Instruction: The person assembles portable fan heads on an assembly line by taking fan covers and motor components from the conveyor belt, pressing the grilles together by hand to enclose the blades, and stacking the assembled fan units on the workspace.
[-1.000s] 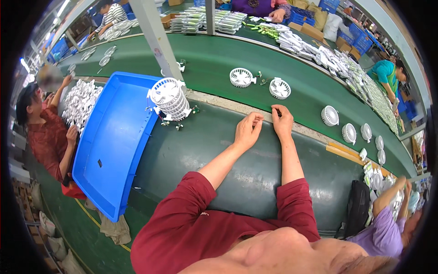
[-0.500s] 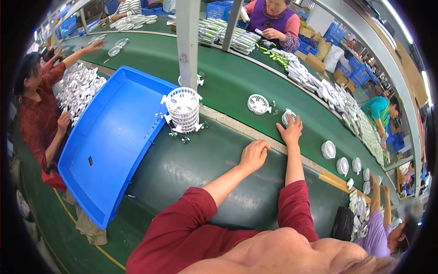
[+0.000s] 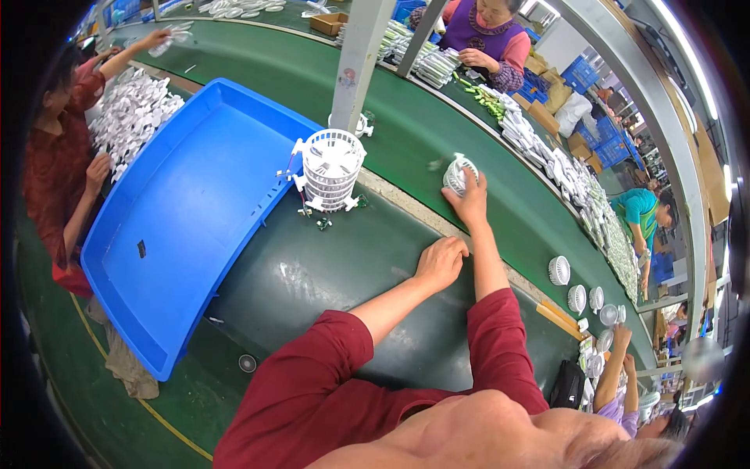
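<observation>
Head view: the right hand (image 3: 469, 202) has its fingers clamped on a white, round, slatted plastic fan housing (image 3: 455, 176) at the green conveyor belt (image 3: 410, 137); this unit is unstacked. A column of similar white housings (image 3: 331, 176) stands stacked beside the blue rectangular plastic tray (image 3: 176, 195). The left hand (image 3: 441, 264) rests at the dark green counter (image 3: 312, 281) edge, fingers curled together. Undersides of both hands are hidden; a small part (image 3: 435, 165) beside the held housing is blurred.

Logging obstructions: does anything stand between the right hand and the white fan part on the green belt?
Nothing visible does: the right hand touches the white fan part directly. The left hand lies nearer the body, out of the way.
</observation>
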Tool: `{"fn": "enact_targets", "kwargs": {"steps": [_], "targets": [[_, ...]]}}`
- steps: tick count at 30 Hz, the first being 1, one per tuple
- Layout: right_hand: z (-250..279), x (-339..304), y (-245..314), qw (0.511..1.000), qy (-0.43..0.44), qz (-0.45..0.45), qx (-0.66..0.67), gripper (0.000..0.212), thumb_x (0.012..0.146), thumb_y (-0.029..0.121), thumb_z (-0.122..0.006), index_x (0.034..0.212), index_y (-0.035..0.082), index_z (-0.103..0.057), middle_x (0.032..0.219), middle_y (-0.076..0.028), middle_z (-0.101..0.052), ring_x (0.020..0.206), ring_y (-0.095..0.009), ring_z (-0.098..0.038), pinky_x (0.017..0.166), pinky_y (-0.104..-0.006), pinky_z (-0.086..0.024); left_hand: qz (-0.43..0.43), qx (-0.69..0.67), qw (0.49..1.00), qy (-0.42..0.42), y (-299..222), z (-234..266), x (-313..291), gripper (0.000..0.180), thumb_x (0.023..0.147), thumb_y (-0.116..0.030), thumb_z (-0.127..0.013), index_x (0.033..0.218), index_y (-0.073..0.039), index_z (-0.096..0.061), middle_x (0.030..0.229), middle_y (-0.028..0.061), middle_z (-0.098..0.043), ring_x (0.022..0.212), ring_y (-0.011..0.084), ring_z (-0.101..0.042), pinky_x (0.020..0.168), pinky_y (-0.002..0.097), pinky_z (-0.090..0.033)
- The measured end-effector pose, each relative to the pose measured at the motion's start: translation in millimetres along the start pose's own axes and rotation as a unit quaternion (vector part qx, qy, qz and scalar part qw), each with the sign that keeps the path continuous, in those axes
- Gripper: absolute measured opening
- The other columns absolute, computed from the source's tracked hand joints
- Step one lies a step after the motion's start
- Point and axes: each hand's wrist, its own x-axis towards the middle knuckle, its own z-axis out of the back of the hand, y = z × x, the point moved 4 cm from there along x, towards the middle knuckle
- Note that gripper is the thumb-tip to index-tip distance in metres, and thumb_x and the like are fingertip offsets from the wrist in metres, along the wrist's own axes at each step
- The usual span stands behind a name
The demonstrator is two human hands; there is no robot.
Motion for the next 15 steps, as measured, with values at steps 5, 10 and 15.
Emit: {"fn": "enact_targets", "kwargs": {"steps": [5,10,15], "targets": [[1,13,3,1.000,-0.002,-0.012,0.016,0.072,0.063,0.029,-0.083,0.125,0.011,-0.052,0.131,-0.028,-0.043,0.117,-0.041,-0.049,0.097,-0.0442,-0.043,-0.018,0.006,1.000,-0.015,0,1,-1,0.007,0.080,-0.004,-0.054,0.086,-0.007,-0.057,0.084,0.0142,-0.060,0.087,0.0361,-0.058,0.077,0.0478,-0.048],[-6,52,81,0.987,-0.041,0.118,0.098,0.071,0.063,0.030,-0.084,0.122,0.006,-0.053,0.124,-0.024,-0.049,0.116,-0.039,-0.048,0.099,-0.0431,-0.040,0.032,0.016,0.999,0.015,0,6,-2,0.008,0.080,-0.007,-0.052,0.086,-0.005,-0.058,0.087,0.0173,-0.061,0.088,0.0386,-0.058,0.076,0.0491,-0.047],[-45,89,144,0.966,-0.063,0.207,0.138,0.072,0.059,0.029,-0.085,0.120,0.007,-0.053,0.120,-0.021,-0.050,0.114,-0.039,-0.046,0.098,-0.0432,-0.040,0.080,0.022,0.995,0.064,7,-11,-2,0.032,0.080,-0.032,-0.062,0.100,-0.007,-0.062,0.099,0.0189,-0.065,0.095,0.0383,-0.060,0.078,0.0457,-0.049]]}}
